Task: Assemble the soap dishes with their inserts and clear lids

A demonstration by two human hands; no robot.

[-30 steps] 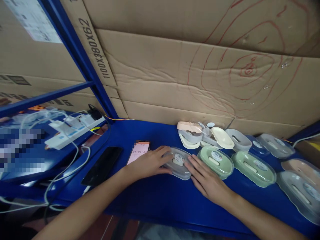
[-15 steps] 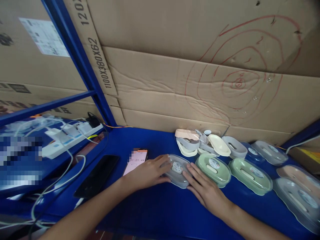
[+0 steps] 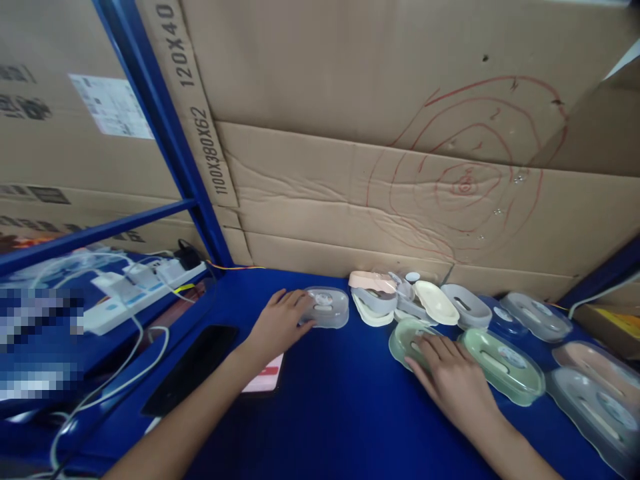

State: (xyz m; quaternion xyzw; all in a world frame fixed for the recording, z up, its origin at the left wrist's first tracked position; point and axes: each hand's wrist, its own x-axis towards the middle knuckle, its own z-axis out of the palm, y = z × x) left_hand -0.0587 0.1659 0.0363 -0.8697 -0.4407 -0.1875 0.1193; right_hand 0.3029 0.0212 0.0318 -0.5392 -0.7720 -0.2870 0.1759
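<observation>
Grey lidded soap dish: the small dish with a clear lid (image 3: pixel 333 319) now lies farther back and to the left on the blue tabletop (image 3: pixel 340 413), near the stacked trays. Half a second ago it sat slanted between both hands; now its long side runs roughly across the view.
Left hand: the hand (image 3: pixel 281 327) has gone along with it and touches its left end. The thumb stands apart from the other fingers; whether they grip, I cannot tell.
Right hand: the hand (image 3: pixel 456 375) has left the grey dish and lies over the nearest green lidded dish (image 3: pixel 401 343). Its thumb is apart from its curled fingers; the hold under them is hidden.
Green pair: the hand now covers the first lid's round sticker; the second green dish (image 3: pixel 517 370), just to the right, has not moved.
Stacked trays: peach (image 3: pixel 371 283), grey and cream (image 3: pixel 434 303) pieces lie unchanged against the cardboard wall (image 3: pixel 300 187).
Lit phone: only the lower part of its pink screen (image 3: pixel 270 379) shows beyond the left arm; the 01:01:44 readout seen earlier is covered.
Dark phone: the black handset (image 3: pixel 187 370) rests left of it, as before.
</observation>
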